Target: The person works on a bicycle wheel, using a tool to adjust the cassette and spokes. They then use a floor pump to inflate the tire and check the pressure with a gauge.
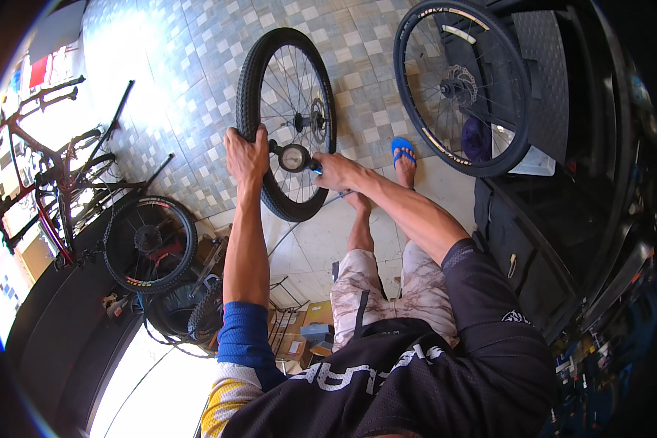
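In front of me a bicycle wheel (242, 91) stands upright on the floor, with a knobby black tire, thin spokes and a disc rotor on its hub. My left hand (247, 155) is closed round the near left side of the tire. A tire inflator with a round dial gauge (293, 158) lies across the wheel's near part, its far end beside my left fingers. My right hand (336, 172) is wrapped round the inflator's other end, where a bit of blue shows. From below that hand a thin hose (290, 232) runs down to the left. The tire valve is hidden.
To the right, a second bicycle wheel (404, 109) leans by a black stand (551, 87). A dark red bicycle frame (42, 197) and another wheel (190, 252) are at the left. Small boxes (317, 314) sit near my legs. One foot wears a blue flip-flop (403, 146).
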The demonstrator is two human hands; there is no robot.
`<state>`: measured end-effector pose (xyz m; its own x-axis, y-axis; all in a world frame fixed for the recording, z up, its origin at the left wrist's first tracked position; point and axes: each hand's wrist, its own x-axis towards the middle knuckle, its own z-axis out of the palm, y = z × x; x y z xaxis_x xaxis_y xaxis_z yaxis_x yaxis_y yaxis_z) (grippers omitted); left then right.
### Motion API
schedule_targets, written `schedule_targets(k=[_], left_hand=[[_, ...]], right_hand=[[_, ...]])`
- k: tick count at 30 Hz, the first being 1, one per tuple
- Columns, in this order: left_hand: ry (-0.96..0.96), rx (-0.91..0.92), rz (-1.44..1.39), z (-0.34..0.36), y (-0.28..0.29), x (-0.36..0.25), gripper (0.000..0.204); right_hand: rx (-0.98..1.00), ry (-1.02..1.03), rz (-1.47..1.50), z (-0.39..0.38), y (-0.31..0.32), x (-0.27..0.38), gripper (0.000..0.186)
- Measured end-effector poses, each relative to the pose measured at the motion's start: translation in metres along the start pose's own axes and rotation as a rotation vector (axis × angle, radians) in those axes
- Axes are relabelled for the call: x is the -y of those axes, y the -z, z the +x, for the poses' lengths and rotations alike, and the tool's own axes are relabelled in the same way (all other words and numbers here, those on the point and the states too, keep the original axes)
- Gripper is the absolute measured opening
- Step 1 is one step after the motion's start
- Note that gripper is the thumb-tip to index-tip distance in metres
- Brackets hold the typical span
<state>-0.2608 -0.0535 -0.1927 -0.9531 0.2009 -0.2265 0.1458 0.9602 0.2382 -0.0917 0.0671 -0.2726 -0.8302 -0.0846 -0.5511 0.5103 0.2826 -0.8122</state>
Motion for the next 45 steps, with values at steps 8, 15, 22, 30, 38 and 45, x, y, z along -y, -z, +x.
schedule_targets(k=[8,15,22,30,38,45], left_hand=[[-0.007,-0.011,-0.016,-0.003,-0.003,0.002,0.066],[-0.023,0.051,0.027,0.020,-0.001,0.038,0.068],[-0.135,0.020,-0.051,0.021,-0.003,0.109,0.060],[-0.045,0.056,-0.174,0.026,-0.003,0.155,0.053],[-0.032,0.015,-0.263,0.011,-0.001,0.129,0.046],[-0.155,-0.012,-0.244,-0.054,-0.026,0.033,0.050]], right_hand=[[-0.078,-0.070,-0.004,0.004,0.019,-0.033,0.047],[-0.330,-0.253,0.030,-0.103,0.051,-0.178,0.062],[-0.318,-0.668,0.129,-0.212,0.057,-0.204,0.052],[-0.176,-0.711,0.137,-0.226,0.022,-0.188,0.053],[-0.178,-0.675,0.063,-0.226,-0.003,-0.188,0.053],[-0.261,-0.695,-0.015,-0.253,-0.005,-0.185,0.051]])
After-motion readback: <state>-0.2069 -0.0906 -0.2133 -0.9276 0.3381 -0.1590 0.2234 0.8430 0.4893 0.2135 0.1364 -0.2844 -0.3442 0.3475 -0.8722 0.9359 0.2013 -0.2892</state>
